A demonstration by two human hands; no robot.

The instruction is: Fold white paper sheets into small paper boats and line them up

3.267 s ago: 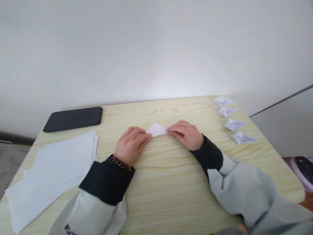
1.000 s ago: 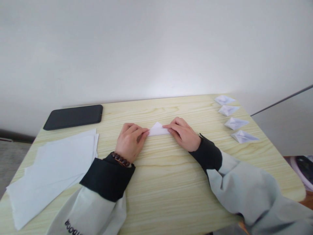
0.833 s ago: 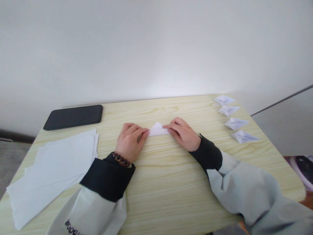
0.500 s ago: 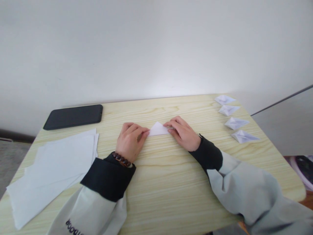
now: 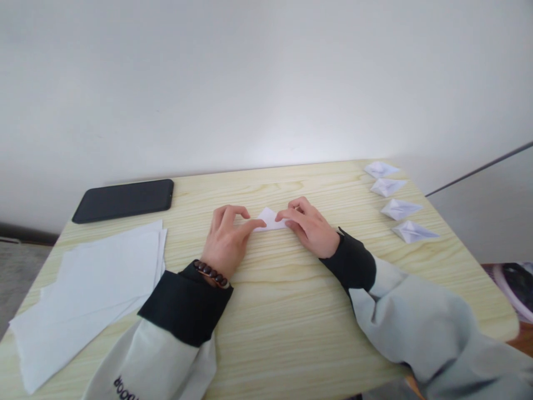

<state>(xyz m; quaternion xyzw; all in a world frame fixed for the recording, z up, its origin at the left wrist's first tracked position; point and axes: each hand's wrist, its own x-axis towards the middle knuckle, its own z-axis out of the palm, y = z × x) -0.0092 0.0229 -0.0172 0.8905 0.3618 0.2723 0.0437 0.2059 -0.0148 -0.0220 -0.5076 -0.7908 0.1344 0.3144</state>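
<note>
Worked at the middle of the wood-grain surface (image 5: 291, 311), where a small folded piece of white paper (image 5: 268, 216) lay between my hands, its peak pointing away from me and its long edge toward me. My left hand (image 5: 227, 239) was loosely curled: thumb stretched onto the paper's left part, index finger arched and lifted clear, so the thumb pressed rather than pinched. My right hand (image 5: 313, 229) was gripping the right end, index fingertip on top, thumb at the near edge; the other fingers were bent, and what they did underneath I could not tell. Step in hand, as I judged it: flattening a fold and setting its crease along the long edge. The next move seemed to call for the right grip to hold that end steady while the left thumb pressed outward along the crease, lightly, since a piece so small could easily skew. How many layers it had, I could not make out. Far right, in a row near the edge: four folded white shapes (image 5: 401, 209), paper boats by the look of them, well apart from my hands. To the left, loose white sheets (image 5: 112, 272) lay overlapping and unevenly stacked; beyond them, a black smartphone (image 5: 125, 200), screen dark.
</note>
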